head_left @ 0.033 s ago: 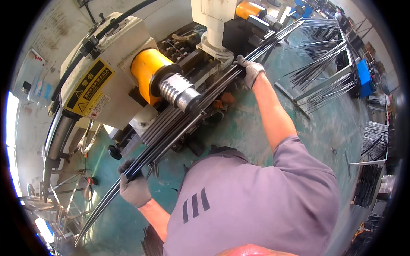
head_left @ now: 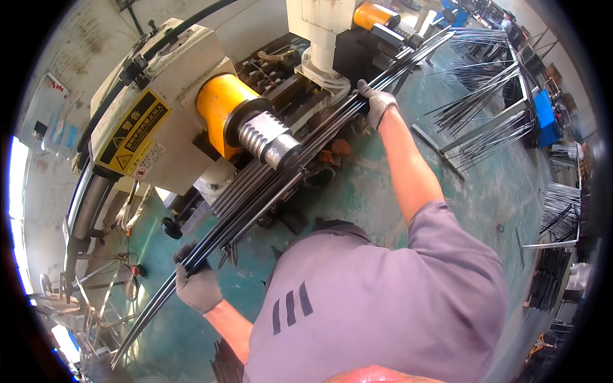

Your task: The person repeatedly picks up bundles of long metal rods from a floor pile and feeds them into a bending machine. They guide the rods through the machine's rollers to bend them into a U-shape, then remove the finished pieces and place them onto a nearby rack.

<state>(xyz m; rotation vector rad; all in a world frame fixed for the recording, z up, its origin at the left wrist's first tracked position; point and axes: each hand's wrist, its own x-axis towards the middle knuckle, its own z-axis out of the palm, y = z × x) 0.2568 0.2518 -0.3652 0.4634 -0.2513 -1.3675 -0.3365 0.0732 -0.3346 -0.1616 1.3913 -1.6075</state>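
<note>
A bundle of long, thin dark metal rods (head_left: 222,237) runs slantwise from the lower left to the upper right, in front of a machine. My gloved left hand (head_left: 199,287) is closed round the bundle near its lower end, its fingertips partly hidden behind the rods. Farther along, my gloved right hand (head_left: 378,105) grips the same bundle, the thumb side against the upper rods. Between the hands, the rods pass just below a steel spring-like shaft (head_left: 265,137) on an orange cylinder (head_left: 223,107). Whether rods and shaft touch, I cannot tell.
The cream machine head (head_left: 143,115) with a yellow warning label fills the left. Another orange cylinder (head_left: 373,14) shows at the top. At right, a metal rack (head_left: 488,127) holds many rods, their ends sticking out. Green floor (head_left: 357,204) lies below.
My left hand has shifted slightly down and left along the rods. My right hand and the bundle look nearly the same.
</note>
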